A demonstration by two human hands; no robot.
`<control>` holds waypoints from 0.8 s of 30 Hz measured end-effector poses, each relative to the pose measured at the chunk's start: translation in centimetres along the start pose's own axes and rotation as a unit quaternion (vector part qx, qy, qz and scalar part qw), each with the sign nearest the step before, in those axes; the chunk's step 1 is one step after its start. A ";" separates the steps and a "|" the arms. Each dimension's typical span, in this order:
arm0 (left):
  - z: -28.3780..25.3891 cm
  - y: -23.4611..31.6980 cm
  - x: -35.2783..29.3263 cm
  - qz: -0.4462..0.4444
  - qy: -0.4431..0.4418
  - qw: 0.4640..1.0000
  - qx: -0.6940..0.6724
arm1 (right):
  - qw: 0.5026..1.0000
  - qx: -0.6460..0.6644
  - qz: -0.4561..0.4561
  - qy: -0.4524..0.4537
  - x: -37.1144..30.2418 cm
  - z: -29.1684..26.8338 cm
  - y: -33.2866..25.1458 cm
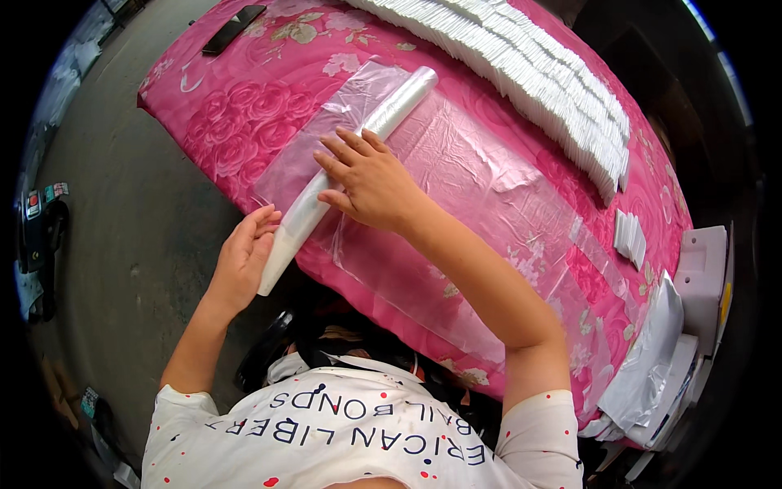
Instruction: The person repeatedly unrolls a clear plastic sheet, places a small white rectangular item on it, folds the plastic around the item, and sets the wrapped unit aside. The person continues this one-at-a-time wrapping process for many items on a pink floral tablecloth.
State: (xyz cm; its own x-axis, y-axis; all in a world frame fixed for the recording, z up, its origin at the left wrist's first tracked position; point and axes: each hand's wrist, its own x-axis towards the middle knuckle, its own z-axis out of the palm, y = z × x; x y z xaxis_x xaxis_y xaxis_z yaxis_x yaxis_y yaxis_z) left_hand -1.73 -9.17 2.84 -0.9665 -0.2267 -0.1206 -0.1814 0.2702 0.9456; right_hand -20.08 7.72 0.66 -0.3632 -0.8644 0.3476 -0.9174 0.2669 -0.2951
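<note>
A long roll of clear plastic film (pixel 303 213) lies slantwise across the table's near left edge, its lower end jutting past the edge. Sheets of the clear film (pixel 472 175) spread flat to its right, and another piece shows to its left. My right hand (pixel 371 181) rests on the middle of the roll, palm down with fingers spread. Beside the roll's lower end is my left hand (pixel 247 259), its fingers bent and pressed together at the film's left corner; the exact grip is partly hidden.
The table has a pink floral cloth (pixel 244 122). Long rows of stacked white folded pieces (pixel 521 69) run along the far side, with a small white stack (pixel 630 237) at right. A dark phone (pixel 234 30) lies far left. White boxes (pixel 699 265) stand at the right edge.
</note>
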 end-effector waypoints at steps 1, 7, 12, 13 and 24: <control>0.8 0.3 -0.3 0.024 0.025 0.988 0.149 | 1.000 0.007 0.013 0.000 1.6 1.0 -0.1; 1.1 0.9 0.6 -0.048 0.059 0.951 0.301 | 0.961 0.030 0.212 0.175 5.1 5.1 -3.4; 1.8 1.7 -0.4 -0.133 -0.094 0.966 -0.199 | 0.765 0.416 0.335 0.359 4.5 2.0 -5.0; 2.0 1.5 -0.7 -0.135 -0.162 0.924 -0.320 | 0.646 0.635 0.300 0.298 4.0 -1.1 -5.7; 9.4 4.9 1.0 -0.115 -0.305 0.909 -0.260 | 0.578 0.659 0.331 0.349 -6.6 -8.6 -4.7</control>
State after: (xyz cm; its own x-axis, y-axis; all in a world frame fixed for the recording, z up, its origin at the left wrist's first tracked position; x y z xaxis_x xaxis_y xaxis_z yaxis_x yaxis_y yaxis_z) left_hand -5.31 0.74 4.47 -0.8640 0.3819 -0.3281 -0.4337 -0.2332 0.8704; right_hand -14.77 15.83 7.38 -0.9630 -0.2536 -0.0910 0.2139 -0.5143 -0.8305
